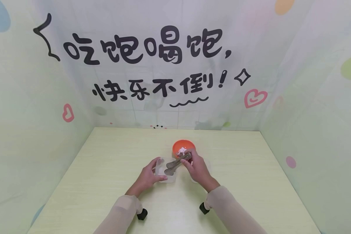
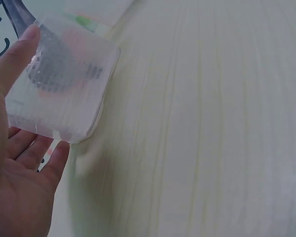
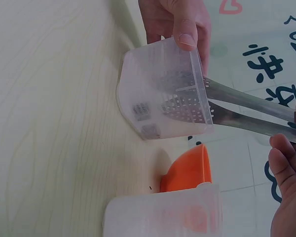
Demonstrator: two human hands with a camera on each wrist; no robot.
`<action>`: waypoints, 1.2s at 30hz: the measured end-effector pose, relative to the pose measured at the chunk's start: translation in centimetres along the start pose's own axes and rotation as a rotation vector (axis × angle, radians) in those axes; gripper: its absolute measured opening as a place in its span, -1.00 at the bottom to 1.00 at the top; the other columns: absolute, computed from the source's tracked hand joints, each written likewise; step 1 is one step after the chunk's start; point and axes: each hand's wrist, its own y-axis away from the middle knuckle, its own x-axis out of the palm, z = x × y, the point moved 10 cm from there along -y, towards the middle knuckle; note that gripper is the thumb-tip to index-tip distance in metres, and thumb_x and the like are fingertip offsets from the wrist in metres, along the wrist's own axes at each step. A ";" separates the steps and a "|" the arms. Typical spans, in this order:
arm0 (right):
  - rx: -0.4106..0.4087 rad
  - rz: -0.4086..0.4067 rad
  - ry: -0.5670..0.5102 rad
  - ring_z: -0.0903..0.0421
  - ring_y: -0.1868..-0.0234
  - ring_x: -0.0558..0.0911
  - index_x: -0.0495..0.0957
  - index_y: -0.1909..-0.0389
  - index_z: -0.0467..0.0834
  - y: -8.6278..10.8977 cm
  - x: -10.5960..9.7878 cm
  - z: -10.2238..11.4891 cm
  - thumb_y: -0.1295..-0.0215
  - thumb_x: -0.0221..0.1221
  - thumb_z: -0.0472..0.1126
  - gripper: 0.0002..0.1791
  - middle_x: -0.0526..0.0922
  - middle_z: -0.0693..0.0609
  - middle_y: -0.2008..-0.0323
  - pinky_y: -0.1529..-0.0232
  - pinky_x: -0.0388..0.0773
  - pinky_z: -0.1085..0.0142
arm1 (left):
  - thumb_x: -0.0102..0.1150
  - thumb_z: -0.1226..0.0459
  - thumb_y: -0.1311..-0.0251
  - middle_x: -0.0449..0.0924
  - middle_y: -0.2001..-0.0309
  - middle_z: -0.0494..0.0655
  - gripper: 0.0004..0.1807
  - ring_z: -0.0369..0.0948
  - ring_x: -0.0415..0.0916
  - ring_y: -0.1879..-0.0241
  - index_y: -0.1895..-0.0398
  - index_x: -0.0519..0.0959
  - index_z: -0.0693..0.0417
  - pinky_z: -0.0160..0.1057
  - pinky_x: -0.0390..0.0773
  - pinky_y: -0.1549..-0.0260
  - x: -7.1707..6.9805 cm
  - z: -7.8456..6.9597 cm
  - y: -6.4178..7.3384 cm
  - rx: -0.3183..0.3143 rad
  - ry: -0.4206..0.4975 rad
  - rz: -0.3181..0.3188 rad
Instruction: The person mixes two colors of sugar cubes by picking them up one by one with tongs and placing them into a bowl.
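Observation:
My left hand (image 1: 147, 175) grips a translucent plastic container (image 1: 161, 177) by its side, thumb at the near rim and fingers round the far left wall. My right hand (image 1: 197, 167) holds metal tongs (image 1: 179, 162) near their joined end. The perforated heads of the tongs reach down inside the container, slightly apart, and show through its wall in the right wrist view. Two small dark patches (image 3: 141, 110) also show through that wall near the base. Just behind stands an orange bowl (image 1: 176, 144) with small whitish-pink pieces (image 1: 182, 150) in it.
A second translucent container (image 3: 158, 212) stands to the right, mostly under my right hand in the head view. Light wood-grain table (image 1: 105, 182) lies all around. Printed fabric walls (image 1: 175, 113) enclose the back and both sides.

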 end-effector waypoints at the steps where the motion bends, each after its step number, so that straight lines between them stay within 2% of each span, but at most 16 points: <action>1: -0.001 0.010 0.008 0.18 0.43 0.44 0.36 0.02 -0.18 0.0 0.1 0.1 -0.33 0.22 -0.27 -0.71 0.52 0.14 0.39 0.50 0.49 0.38 | 0.57 0.16 0.13 0.20 -0.42 0.14 0.09 0.19 0.27 -0.30 -0.49 0.14 0.05 0.06 0.39 -0.21 0.0 0.0 0.0 -0.002 0.001 -0.001; 11: 0.025 0.123 0.060 0.15 0.39 0.44 0.37 0.00 -0.23 -0.1 1.3 0.6 -0.34 0.21 -0.25 -0.69 0.50 0.11 0.34 0.45 0.50 0.38 | 0.57 0.15 0.13 0.22 -0.41 0.16 0.09 0.22 0.30 -0.27 -0.48 0.14 0.07 0.09 0.43 -0.17 0.0 -0.1 0.1 0.004 0.005 0.000; 16: 0.045 0.138 0.073 0.15 0.38 0.45 0.38 -0.02 -0.22 0.0 1.5 0.4 -0.34 0.22 -0.23 -0.68 0.51 0.11 0.33 0.43 0.51 0.37 | 0.57 0.18 0.12 0.23 -0.40 0.17 0.07 0.22 0.32 -0.25 -0.48 0.15 0.08 0.08 0.47 -0.14 0.0 -0.2 0.2 0.020 0.009 0.002; 26: 0.010 0.038 0.069 0.18 0.46 0.44 0.39 0.07 -0.16 0.1 0.5 0.3 -0.31 0.24 -0.28 -0.74 0.56 0.13 0.41 0.51 0.46 0.39 | 0.56 0.19 0.11 0.21 -0.41 0.16 0.07 0.21 0.30 -0.27 -0.48 0.14 0.07 0.07 0.45 -0.15 0.1 0.0 0.1 0.013 0.007 0.006; 36: -0.037 -0.086 -0.036 0.17 0.43 0.55 0.41 0.10 -0.22 -0.1 -1.2 0.5 -0.27 0.26 -0.35 -0.74 0.62 0.02 0.35 0.47 0.58 0.37 | 0.56 0.19 0.11 0.21 -0.41 0.16 0.07 0.21 0.30 -0.27 -0.48 0.15 0.07 0.07 0.46 -0.15 0.1 0.1 0.1 0.009 0.003 0.003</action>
